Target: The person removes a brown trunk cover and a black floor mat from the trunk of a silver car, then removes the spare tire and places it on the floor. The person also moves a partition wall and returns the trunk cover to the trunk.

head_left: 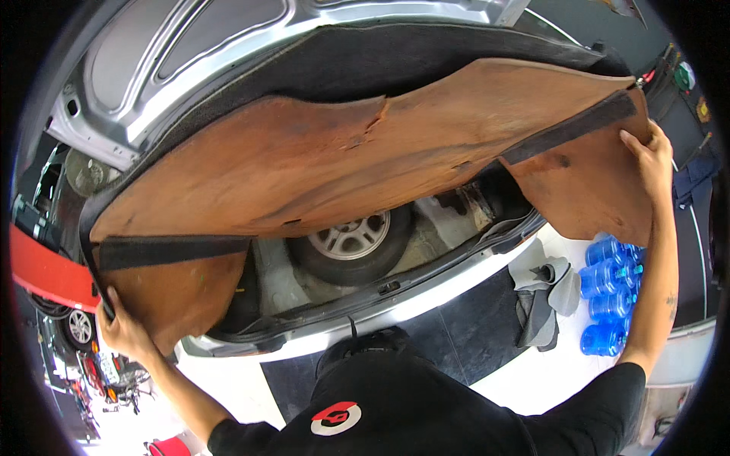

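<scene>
The left hand (128, 333) is closed on the lower left edge of a large brown panel (342, 167), and the right hand (654, 159) grips the same panel at its right edge, with the thumb on the near face. The panel is between the hands, tilted over the open car boot (433, 232). Two dark strips (175, 251) cross it, one near each side, and a crack (376, 121) runs from its upper edge. Below it, a wheel (353, 239) lies in the boot. Behind it shows a black layer (426, 53), and beyond, the silver boot lid (144, 106) is raised. To the right, grey pieces of material (544, 292) lie near blue bottles (604, 338)
</scene>
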Action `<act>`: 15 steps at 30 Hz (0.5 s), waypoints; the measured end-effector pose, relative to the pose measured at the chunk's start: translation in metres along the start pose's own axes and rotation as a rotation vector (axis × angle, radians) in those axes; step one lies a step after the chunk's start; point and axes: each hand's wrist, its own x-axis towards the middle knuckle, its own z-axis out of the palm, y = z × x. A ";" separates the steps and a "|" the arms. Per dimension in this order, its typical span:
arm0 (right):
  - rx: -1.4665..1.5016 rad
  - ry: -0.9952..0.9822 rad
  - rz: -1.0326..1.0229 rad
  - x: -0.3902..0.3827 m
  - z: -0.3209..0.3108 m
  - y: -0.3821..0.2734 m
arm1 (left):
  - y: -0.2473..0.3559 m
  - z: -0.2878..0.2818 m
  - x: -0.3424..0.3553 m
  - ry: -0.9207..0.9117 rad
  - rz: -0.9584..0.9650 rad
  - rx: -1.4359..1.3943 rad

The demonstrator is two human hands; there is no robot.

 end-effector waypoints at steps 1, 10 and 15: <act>0.113 -0.018 0.080 -0.004 -0.009 0.007 | 0.004 -0.003 0.001 -0.033 -0.017 0.020; -0.001 -0.011 -0.008 -0.014 -0.086 0.047 | 0.039 -0.065 0.019 0.104 0.096 -0.081; -0.144 0.094 -0.085 -0.029 -0.122 0.010 | 0.063 -0.126 0.026 0.138 0.116 -0.092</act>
